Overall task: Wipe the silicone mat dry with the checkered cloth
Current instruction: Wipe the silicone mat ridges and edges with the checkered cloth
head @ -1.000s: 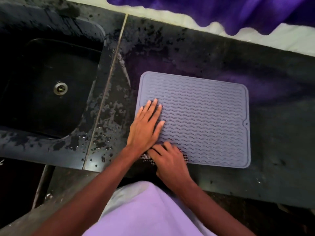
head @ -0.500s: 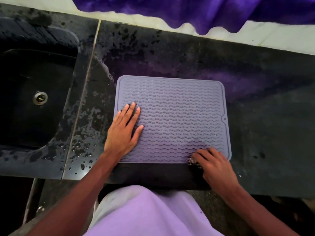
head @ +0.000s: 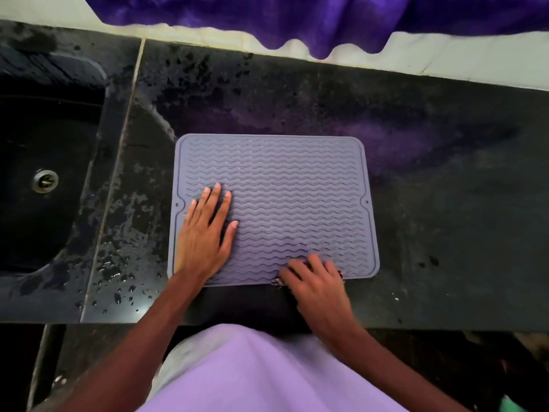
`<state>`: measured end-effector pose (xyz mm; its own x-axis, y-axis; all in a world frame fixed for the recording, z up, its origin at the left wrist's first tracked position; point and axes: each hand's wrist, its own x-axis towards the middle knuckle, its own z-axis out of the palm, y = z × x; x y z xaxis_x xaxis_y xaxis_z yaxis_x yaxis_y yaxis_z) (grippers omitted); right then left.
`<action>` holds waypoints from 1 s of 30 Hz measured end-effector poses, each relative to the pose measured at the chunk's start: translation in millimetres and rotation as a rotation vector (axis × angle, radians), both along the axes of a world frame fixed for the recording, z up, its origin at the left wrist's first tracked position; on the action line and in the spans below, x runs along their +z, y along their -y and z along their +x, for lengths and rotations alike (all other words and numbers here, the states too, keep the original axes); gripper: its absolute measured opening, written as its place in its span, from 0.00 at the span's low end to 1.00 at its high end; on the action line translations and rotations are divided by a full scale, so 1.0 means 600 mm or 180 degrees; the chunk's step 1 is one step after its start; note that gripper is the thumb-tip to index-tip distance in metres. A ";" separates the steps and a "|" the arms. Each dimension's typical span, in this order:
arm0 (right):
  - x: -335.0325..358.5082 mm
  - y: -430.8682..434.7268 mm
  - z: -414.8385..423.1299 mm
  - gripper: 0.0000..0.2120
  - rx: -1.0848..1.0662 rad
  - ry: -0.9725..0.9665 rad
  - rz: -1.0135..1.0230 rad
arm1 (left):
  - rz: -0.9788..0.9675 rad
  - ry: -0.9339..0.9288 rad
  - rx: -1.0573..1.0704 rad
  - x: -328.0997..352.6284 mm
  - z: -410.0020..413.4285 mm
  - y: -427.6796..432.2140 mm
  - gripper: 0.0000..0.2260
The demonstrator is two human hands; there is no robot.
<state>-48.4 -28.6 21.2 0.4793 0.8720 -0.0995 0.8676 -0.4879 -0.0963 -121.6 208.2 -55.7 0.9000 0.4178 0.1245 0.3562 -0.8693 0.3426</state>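
A grey-lilac silicone mat with wavy ridges lies flat on the dark counter. My left hand rests flat on its near left part, fingers straight and spread. My right hand sits on the mat's near edge, right of centre, fingers curled over the checkered cloth. Only small black-and-white bits of the cloth show at either side of that hand; the rest is hidden beneath it.
A black sink with a metal drain lies to the left. Water drops dot the counter strip between sink and mat. A purple cloth hangs over the back edge. The dark counter stretches to the right.
My right hand swept the cloth along the mat's near edge from left to the right corner, then back a little leftward. My left hand stayed pressed on the mat.
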 end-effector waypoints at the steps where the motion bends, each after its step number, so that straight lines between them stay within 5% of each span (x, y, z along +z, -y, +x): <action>1: -0.004 0.005 0.003 0.11 0.0025 0.0065 -0.0010 | 0.0048 -0.0009 -0.0015 -0.001 0.000 -0.001 0.26; 11: 0.019 0.152 0.124 0.20 -0.0090 0.0313 -0.0629 | 0.0136 -0.0037 0.0020 0.001 -0.001 -0.002 0.27; 15: 0.049 0.180 0.169 0.25 -0.0774 0.0050 -0.1222 | 0.0100 -0.0049 0.0051 0.004 -0.002 0.002 0.26; 19: 0.068 0.140 0.214 0.15 -0.1816 -0.0187 -0.0540 | -0.0005 0.0150 0.0108 0.020 0.041 0.029 0.24; 22: 0.045 0.088 0.241 0.13 -0.1909 -0.0322 0.0003 | 0.0043 0.0055 -0.0444 0.026 0.121 0.077 0.25; 30: 0.026 0.109 0.194 0.19 -0.1779 -0.0382 -0.0389 | 0.0212 -0.0283 -0.0613 -0.001 0.179 0.103 0.28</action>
<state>68.0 -94.0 36.8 0.8424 0.4688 -0.2656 0.4618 -0.8822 -0.0922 -14.1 146.4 -56.0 0.9710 0.2306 0.0626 0.2076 -0.9439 0.2568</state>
